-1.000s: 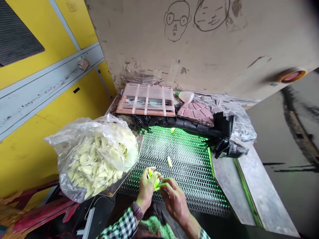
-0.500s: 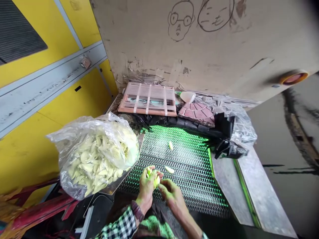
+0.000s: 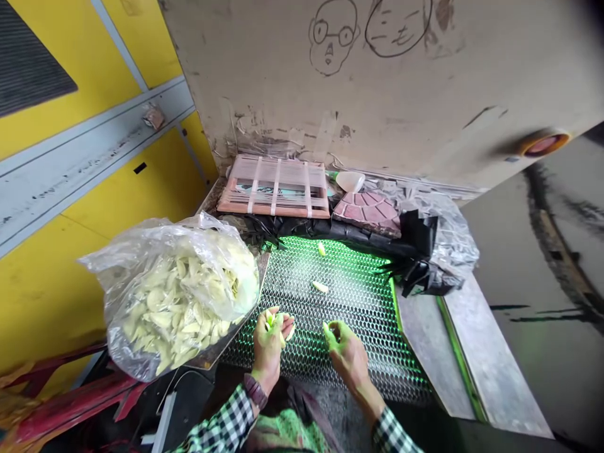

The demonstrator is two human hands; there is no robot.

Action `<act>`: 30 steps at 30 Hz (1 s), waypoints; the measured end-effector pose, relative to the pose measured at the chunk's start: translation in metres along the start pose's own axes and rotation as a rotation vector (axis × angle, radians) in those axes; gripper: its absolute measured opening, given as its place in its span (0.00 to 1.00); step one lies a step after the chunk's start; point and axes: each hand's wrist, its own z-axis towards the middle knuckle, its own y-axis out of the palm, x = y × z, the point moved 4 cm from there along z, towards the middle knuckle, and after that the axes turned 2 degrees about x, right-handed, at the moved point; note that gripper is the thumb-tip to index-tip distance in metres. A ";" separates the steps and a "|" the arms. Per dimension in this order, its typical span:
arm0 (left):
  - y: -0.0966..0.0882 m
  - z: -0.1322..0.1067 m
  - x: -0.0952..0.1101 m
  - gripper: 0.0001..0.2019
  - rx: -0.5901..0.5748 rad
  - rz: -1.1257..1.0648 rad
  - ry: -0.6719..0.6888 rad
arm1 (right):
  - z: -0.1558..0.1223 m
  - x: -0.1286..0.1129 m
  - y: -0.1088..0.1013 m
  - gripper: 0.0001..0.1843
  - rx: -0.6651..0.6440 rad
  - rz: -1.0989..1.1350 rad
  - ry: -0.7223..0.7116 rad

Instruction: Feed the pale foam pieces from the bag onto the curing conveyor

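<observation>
My left hand (image 3: 270, 343) is closed around several pale yellow, crescent-shaped pieces (image 3: 270, 319), which stick out between thumb and fingers. To its right, my right hand (image 3: 346, 352) hovers over the metal mesh belt (image 3: 377, 352) with thumb and fingertips drawn together. Whether a piece sits between those fingertips is hard to make out. Farther up the belt lie one pale piece (image 3: 319, 287) and another piece (image 3: 321, 249), the latter near the green-lit far end. A clear plastic bag (image 3: 141, 251) full of similar flat pieces stands left of the belt.
Black plastic sheeting (image 3: 358, 238) hangs along the belt's far end. Above it rest a strapped wooden frame (image 3: 276, 187), a pink tiled slab (image 3: 368, 211) and a white bowl (image 3: 350, 181). Metal side plates (image 3: 491, 352) flank the right; red bars (image 3: 70, 406) stand lower left.
My hands have moved apart, the right one going right. The two loose pieces have travelled away from me with the belt toward its far end. The view has shifted slightly.
</observation>
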 end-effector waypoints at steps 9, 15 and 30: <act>-0.009 -0.015 0.020 0.25 -0.019 0.188 -0.034 | 0.003 -0.063 0.046 0.23 0.066 -0.302 -0.677; -0.016 -0.028 0.012 0.25 -0.197 0.246 -0.096 | 0.020 -0.055 0.045 0.12 0.162 -0.262 -0.696; -0.013 -0.024 -0.003 0.20 -0.313 0.422 -0.045 | 0.018 -0.037 0.044 0.17 0.207 -0.285 -0.658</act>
